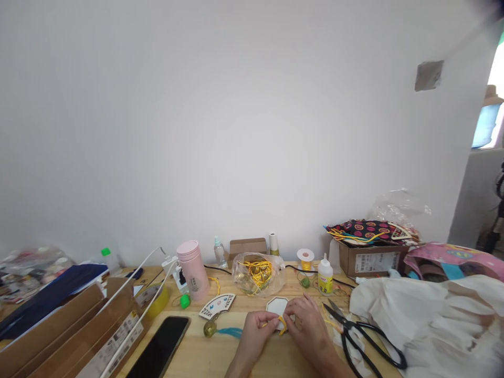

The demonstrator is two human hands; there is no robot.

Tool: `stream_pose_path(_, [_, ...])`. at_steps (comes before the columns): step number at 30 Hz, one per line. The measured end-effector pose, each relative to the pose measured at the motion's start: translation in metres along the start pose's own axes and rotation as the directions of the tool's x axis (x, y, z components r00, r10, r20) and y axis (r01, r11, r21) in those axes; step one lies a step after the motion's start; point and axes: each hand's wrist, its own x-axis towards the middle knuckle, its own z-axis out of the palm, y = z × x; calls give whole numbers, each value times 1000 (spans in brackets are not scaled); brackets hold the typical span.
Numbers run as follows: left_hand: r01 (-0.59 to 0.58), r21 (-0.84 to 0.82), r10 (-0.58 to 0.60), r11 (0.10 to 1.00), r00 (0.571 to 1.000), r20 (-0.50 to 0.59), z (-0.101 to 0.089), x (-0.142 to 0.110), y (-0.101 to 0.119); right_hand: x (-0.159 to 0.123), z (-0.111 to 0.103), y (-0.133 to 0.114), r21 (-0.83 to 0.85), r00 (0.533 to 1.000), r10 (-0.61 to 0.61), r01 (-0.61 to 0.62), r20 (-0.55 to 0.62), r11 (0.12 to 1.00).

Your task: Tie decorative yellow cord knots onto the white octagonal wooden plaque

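At the bottom centre of the frame, on a pale wooden surface [212, 357], the left hand [255, 333] pinches a thin yellow cord [282, 324] beside a white octagonal piece [277, 310], while the right hand [309, 328] curls close against it, its fingers hiding the piece's lower edge and any grip.

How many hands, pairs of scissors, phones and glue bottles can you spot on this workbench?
Hands: 2 (left hand, right hand)
Pairs of scissors: 1 (black-handled scissors)
Phones: 1 (smartphone)
Glue bottles: 1 (glue bottle)
Total: 5
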Motion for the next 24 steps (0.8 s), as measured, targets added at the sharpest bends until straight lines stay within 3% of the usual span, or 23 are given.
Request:
stream_pose_path(11, [-11, -25, 9, 1000, 998, -56, 5, -2, 8, -2, 1, -6, 90, 995, -23, 32, -98, 995])
stream_pose_path(24, [-24, -77, 21, 997, 999, -49, 4, -2, 3, -5, 5, 4, 126, 993, 103, -109, 55, 986])
